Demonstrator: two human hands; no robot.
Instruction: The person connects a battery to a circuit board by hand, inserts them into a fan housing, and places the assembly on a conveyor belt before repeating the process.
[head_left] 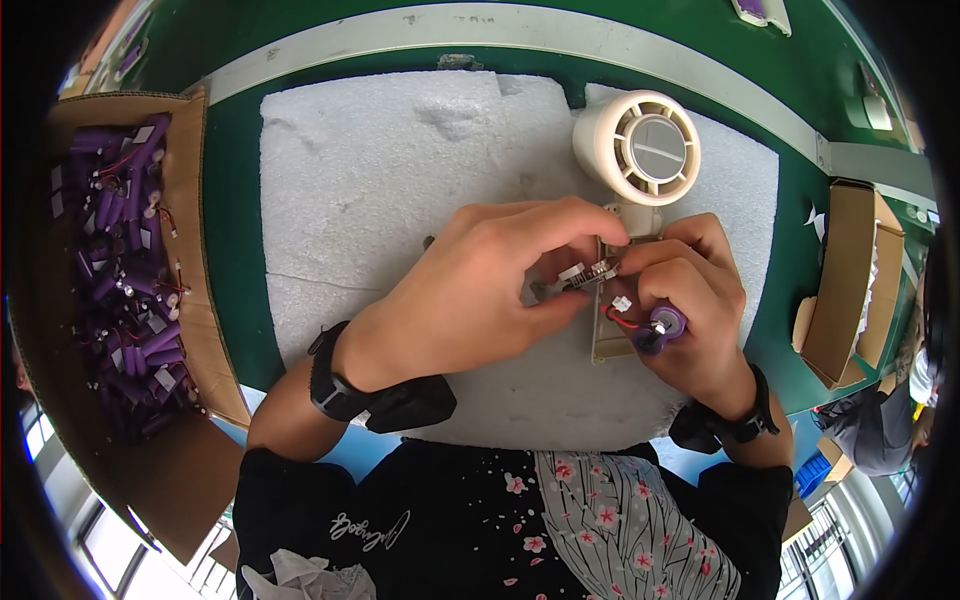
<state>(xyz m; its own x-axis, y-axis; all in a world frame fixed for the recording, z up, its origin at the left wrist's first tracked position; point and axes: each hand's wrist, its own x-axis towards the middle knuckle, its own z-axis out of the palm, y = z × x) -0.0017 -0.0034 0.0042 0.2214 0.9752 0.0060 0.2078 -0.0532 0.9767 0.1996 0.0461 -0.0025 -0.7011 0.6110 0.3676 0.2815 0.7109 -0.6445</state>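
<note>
A cream handheld fan (640,150) lies on a white foam sheet (380,190), its round head pointing away and its open handle shell (612,340) toward me. My left hand (480,290) pinches a small circuit board (592,272) over the handle. My right hand (690,300) holds a purple cylindrical battery (660,328) with red and black wires and a white plug (621,304), and its fingertips meet the board too.
A cardboard box (190,250) full of purple wired batteries (125,260) stands at the left. Another cardboard box (850,280) stands at the right on the green table (240,250). A grey strip (500,30) runs across the far side. Another person is at the right edge.
</note>
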